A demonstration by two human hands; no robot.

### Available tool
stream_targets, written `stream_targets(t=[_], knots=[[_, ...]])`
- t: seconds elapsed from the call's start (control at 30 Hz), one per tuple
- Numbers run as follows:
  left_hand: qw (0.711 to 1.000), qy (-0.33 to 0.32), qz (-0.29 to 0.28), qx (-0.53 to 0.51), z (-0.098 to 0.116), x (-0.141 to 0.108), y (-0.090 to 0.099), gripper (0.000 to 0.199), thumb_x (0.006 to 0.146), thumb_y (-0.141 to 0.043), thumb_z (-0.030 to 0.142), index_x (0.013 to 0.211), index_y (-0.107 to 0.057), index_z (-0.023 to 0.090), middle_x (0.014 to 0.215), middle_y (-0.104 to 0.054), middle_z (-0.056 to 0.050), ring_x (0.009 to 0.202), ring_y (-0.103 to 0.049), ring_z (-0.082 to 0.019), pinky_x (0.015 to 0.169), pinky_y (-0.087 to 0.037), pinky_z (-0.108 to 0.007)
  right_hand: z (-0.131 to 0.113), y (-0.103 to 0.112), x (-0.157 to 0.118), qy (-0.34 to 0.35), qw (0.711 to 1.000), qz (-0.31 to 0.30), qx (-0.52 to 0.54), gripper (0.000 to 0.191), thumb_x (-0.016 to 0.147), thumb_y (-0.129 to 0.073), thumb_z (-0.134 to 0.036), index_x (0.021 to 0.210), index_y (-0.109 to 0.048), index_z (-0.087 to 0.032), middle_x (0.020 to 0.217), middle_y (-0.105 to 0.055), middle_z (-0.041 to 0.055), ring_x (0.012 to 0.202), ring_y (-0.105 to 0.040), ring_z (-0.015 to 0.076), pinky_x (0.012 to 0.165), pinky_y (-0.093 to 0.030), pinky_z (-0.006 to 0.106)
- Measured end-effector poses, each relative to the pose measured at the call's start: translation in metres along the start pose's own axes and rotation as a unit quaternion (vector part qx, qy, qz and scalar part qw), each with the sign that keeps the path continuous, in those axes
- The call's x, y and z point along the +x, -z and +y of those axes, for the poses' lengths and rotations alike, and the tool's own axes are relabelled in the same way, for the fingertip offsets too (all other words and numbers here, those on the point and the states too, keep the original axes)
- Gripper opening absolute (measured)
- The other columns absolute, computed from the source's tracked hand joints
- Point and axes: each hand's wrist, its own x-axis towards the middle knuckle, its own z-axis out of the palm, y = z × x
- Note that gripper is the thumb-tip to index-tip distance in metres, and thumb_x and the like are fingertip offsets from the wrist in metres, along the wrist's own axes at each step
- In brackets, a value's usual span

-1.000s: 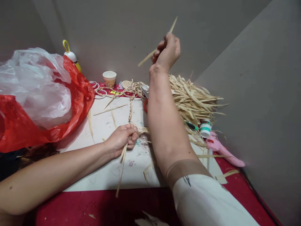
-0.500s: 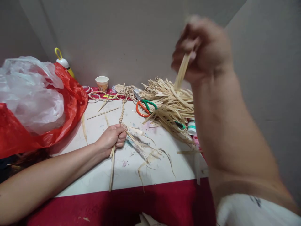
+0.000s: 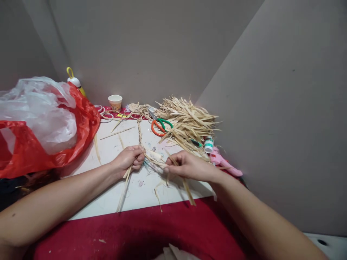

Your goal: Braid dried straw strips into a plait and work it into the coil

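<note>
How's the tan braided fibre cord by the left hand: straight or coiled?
Roughly straight: the cord runs from the left hand to the far edge of the flat white board.

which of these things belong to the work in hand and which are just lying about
Part of the work:
plaited cord, in the left hand
loose strip, in the right hand
pile of similar strips, likely the supply

Apparently just lying about:
paper cup
red bag
white bag
pink tool
scissors, unheld but possibly of use
</note>
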Motion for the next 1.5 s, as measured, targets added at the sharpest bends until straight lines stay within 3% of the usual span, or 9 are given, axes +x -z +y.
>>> stream_targets(t=[0.13,0.27,0.43,0.57,0.77,0.97,1.2,1.37,1.5], knots=[[1.0,-0.002,0.01,0.013,0.002,0.002,0.002,0.015,0.082,-0.051,0.014,0.068,-0.045,0.016,0.051,-0.047,0.005,0.032,-0.025,0.0,0.032,-0.012,-0.013,0.002,0.03,-0.036,-0.026,0.999,0.023,-0.024,0.031,0.074,-0.065,-0.045,0.071,-0.057,-0.015,0.049,-0.038,-0.0067,0.044,-0.03,0.0059,0.042,-0.024,0.02],[0.999,-0.01,0.015,0.033,0.003,0.001,0.001,0.015,0.082,-0.051,0.013,0.068,-0.047,0.015,0.06,-0.058,-0.001,0.032,-0.027,0.001,0.031,-0.014,-0.013,0.02,0.053,-0.049,-0.039,0.985,0.156,-0.064,0.035,0.077,-0.058,-0.051,0.077,-0.06,-0.017,0.051,-0.044,-0.0035,0.043,-0.033,0.008,0.042,-0.026,0.022],[0.998,-0.018,0.013,0.063,0.004,0.001,0.002,0.017,0.082,-0.054,0.016,0.066,-0.049,0.014,0.056,-0.055,0.0,0.031,-0.025,0.001,0.031,-0.013,-0.013,0.032,0.052,-0.041,-0.095,0.892,0.332,-0.292,0.035,0.079,-0.057,-0.047,0.092,-0.066,-0.015,0.063,-0.058,0.0056,0.055,-0.049,0.016,0.05,-0.034,0.027],[0.996,-0.02,0.009,0.087,0.006,0.002,0.005,0.016,0.081,-0.057,0.019,0.068,-0.051,0.015,0.051,-0.047,0.005,0.031,-0.022,0.001,0.032,-0.011,-0.014,0.014,0.036,-0.039,0.03,0.943,0.278,-0.182,0.044,0.093,-0.034,-0.046,0.118,-0.054,-0.015,0.073,-0.061,0.0048,0.06,-0.054,0.0153,0.058,-0.041,0.027],[0.993,-0.023,0.045,0.111,0.008,-0.002,0.003,0.016,0.081,-0.058,0.018,0.067,-0.05,0.016,0.042,-0.034,0.01,0.031,-0.023,-0.001,0.033,-0.012,-0.014,-0.018,0.021,-0.018,0.115,0.944,0.237,-0.197,0.031,0.094,-0.032,-0.034,0.087,-0.057,-0.017,0.063,-0.056,0.002,0.06,-0.053,0.0141,0.062,-0.039,0.025],[0.995,-0.015,0.007,0.098,0.009,-0.003,0.002,0.016,0.082,-0.056,0.022,0.069,-0.049,0.016,0.056,-0.058,0.0,0.03,-0.023,0.0,0.032,-0.012,-0.016,-0.024,0.024,0.002,0.084,0.909,0.281,-0.295,0.03,0.093,-0.035,-0.033,0.082,-0.058,-0.017,0.063,-0.056,0.0027,0.059,-0.051,0.0151,0.061,-0.034,0.027],[0.993,-0.01,-0.004,0.12,0.009,0.001,0.006,0.018,0.08,-0.061,0.028,0.07,-0.051,0.016,0.045,-0.039,0.008,0.033,-0.019,-0.001,0.033,-0.01,-0.016,-0.01,0.002,0.012,0.106,0.989,0.075,-0.075,0.047,0.093,-0.031,-0.05,0.07,-0.054,-0.016,0.055,-0.043,-0.0018,0.051,-0.039,0.0101,0.052,-0.034,0.023],[0.993,-0.012,0.029,0.116,0.008,0.0,0.004,0.019,0.081,-0.061,0.025,0.069,-0.048,0.018,0.046,-0.029,0.011,0.035,-0.017,-0.001,0.035,-0.008,-0.017,0.0,-0.021,0.027,0.032,0.996,0.022,0.084,0.044,0.093,-0.033,-0.047,0.066,-0.049,-0.017,0.041,-0.043,-0.005,0.034,-0.036,0.0075,0.04,-0.032,0.021],[0.991,-0.02,0.035,0.13,0.008,-0.001,0.002,0.02,0.082,-0.058,0.026,0.068,-0.048,0.017,0.043,-0.028,0.01,0.035,-0.016,-0.001,0.035,-0.007,-0.017,-0.002,-0.03,0.034,-0.058,0.972,-0.03,0.224,0.041,0.092,-0.033,-0.039,0.066,-0.052,-0.015,0.041,-0.053,-0.0011,0.027,-0.043,0.0076,0.032,-0.029,0.017]])
